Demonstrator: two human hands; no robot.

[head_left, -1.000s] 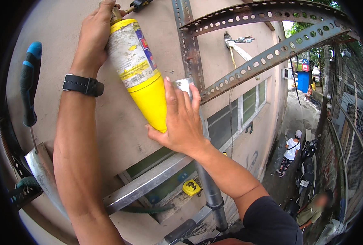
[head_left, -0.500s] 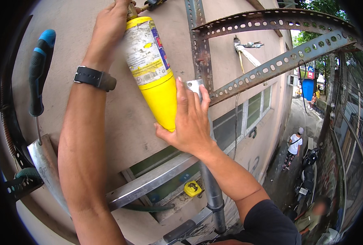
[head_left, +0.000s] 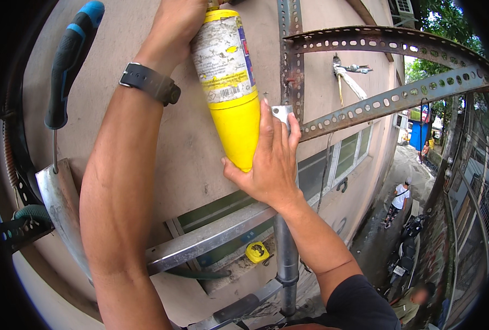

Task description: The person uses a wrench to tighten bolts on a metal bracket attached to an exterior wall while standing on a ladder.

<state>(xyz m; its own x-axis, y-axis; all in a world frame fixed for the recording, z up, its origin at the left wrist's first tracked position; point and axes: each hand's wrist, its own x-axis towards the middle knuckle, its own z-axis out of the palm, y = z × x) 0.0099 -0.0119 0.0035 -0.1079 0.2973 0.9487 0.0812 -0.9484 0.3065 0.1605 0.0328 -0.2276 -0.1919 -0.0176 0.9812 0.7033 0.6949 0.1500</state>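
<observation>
A yellow gas cylinder (head_left: 236, 129) with a worn white label hangs slightly tilted in front of the wall. My left hand (head_left: 181, 25) is closed around its top at the brass neck; part of this hand is cut off by the upper edge. Around the lower end curls my right hand (head_left: 274, 159), thumb on one side and fingers up the other. Some of its fingertips lie against a small metal plate (head_left: 282, 112) with a hole. A dark watch (head_left: 148, 82) is strapped on my left wrist.
Perforated steel angle bars (head_left: 387, 102) jut from the wall at right. A metal rail (head_left: 211, 239) crosses below my arms. A yellow tape measure (head_left: 257, 252) lies on a ledge. At left, a blue-black screwdriver (head_left: 74, 63) stands in a metal tube (head_left: 63, 203). People and motorcycles (head_left: 402, 256) are below.
The view has shifted, so the cylinder and both hands appear farther right. The cylinder's top shows slightly lower. Both hands keep their hold on it.
</observation>
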